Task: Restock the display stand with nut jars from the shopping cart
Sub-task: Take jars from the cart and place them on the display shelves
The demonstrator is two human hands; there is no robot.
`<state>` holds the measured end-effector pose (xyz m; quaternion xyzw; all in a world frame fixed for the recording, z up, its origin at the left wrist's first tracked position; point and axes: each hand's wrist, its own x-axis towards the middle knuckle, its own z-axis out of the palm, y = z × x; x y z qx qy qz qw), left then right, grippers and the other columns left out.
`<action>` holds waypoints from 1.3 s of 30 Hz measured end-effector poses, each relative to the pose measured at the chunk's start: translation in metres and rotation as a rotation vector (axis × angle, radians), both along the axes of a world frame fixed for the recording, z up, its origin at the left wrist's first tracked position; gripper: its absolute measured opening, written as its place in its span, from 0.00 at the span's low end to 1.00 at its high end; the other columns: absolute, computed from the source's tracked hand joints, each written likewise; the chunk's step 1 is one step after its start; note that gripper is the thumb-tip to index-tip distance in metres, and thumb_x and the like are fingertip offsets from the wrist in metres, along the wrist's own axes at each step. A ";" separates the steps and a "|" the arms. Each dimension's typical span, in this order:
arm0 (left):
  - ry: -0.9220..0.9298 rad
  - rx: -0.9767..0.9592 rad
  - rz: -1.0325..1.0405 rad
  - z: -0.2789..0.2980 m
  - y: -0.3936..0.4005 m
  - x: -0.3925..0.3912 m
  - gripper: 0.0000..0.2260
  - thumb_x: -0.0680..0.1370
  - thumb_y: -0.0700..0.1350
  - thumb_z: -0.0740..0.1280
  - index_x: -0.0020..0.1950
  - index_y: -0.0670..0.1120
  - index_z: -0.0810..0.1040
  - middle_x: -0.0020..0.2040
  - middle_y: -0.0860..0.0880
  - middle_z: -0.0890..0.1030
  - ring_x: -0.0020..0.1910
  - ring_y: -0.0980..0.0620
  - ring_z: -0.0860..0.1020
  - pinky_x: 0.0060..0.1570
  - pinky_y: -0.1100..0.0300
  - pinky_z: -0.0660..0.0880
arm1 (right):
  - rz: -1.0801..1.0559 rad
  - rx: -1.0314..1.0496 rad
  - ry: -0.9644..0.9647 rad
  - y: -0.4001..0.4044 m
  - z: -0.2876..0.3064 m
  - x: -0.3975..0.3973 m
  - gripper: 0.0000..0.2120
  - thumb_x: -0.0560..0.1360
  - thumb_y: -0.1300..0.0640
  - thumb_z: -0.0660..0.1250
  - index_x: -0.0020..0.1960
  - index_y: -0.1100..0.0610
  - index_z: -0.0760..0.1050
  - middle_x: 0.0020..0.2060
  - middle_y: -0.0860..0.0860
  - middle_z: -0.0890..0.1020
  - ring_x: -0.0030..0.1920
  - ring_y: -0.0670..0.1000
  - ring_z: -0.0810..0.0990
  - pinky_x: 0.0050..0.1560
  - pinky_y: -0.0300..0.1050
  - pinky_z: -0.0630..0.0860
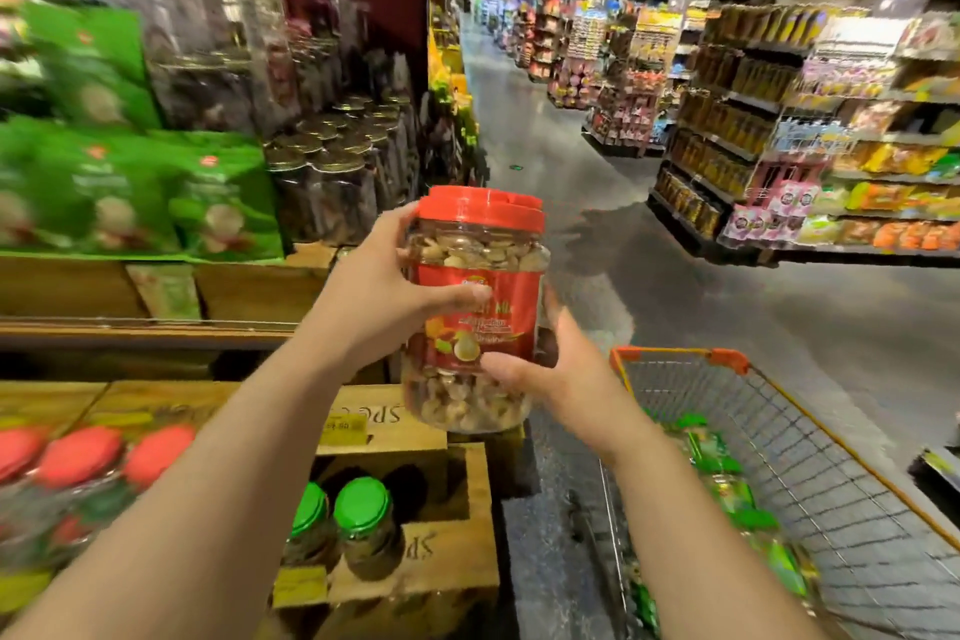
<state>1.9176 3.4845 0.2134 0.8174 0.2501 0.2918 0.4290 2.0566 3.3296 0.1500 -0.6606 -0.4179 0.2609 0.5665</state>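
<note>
Nut jar with red lid held upright in air between display stand and shopping cart. Left hand fingers grip upper side; right hand fingers grip lower side.

Bright overhead store light; left shelves motion-blurred (edges bowed by wide lens); floor shows glare.

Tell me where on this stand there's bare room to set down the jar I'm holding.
The red-lidded jar could likely go in the wooden crate, in the open slot right of the green-lidded jars. The red-lidded row at far left looks packed, and the gold-lidded jars above are crowded.
</note>
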 end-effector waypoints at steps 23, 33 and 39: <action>-0.031 -0.019 0.087 -0.063 0.263 -0.237 0.49 0.59 0.61 0.80 0.77 0.62 0.63 0.58 0.72 0.73 0.54 0.80 0.71 0.47 0.80 0.68 | 0.061 -0.112 0.040 0.286 -0.038 -0.206 0.49 0.63 0.44 0.84 0.74 0.39 0.58 0.61 0.38 0.78 0.54 0.30 0.79 0.56 0.40 0.81; 0.096 -0.105 0.026 -0.136 0.324 -0.249 0.55 0.59 0.66 0.81 0.80 0.64 0.56 0.72 0.55 0.72 0.70 0.52 0.72 0.69 0.45 0.71 | 0.020 -0.278 0.091 0.337 -0.093 -0.219 0.58 0.52 0.42 0.88 0.75 0.40 0.62 0.66 0.40 0.79 0.67 0.44 0.77 0.66 0.56 0.78; 0.126 -0.202 0.048 -0.193 0.336 -0.243 0.53 0.59 0.67 0.80 0.78 0.69 0.55 0.72 0.56 0.70 0.70 0.54 0.71 0.69 0.44 0.72 | 0.035 -0.376 0.111 0.352 -0.136 -0.212 0.61 0.49 0.38 0.87 0.76 0.40 0.62 0.66 0.38 0.77 0.67 0.43 0.76 0.68 0.54 0.76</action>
